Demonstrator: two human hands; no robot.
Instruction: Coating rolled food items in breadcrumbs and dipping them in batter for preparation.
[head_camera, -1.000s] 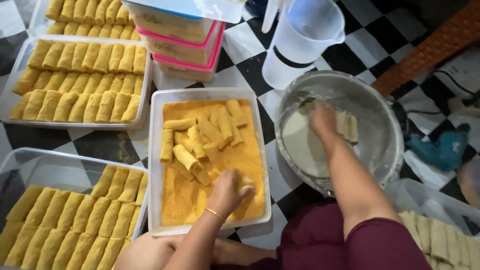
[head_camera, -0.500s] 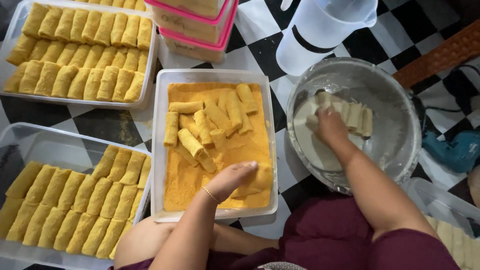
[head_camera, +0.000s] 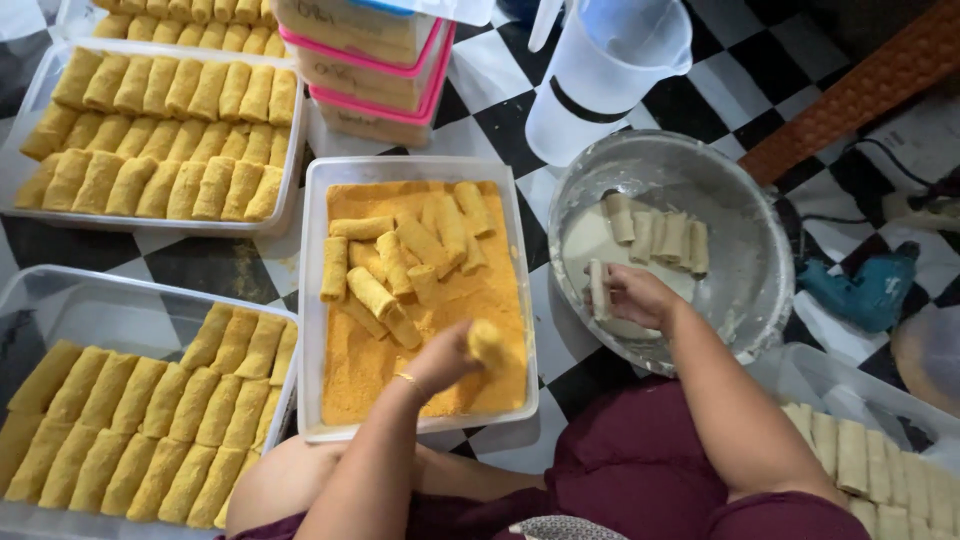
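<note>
Breaded roll (head_camera: 487, 343), golden, crumb-coated, pinched in left hand (head_camera: 452, 357) over crumb tray (head_camera: 415, 170); pale roll (head_camera: 598, 288) gripped by right hand (head_camera: 632, 295) in batter bowl (head_camera: 740, 200); jug (head_camera: 605, 75) behind.

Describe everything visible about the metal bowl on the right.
The metal bowl is round, wide and silvery, its inner wall smeared with whitish batter that pools at the bottom. It sits upright on the black-and-white checkered floor, right of the crumb tray and below a translucent plastic jug. A row of pale uncoated rolls lies inside. The right hand reaches over its near rim, holding one wet roll.
</note>
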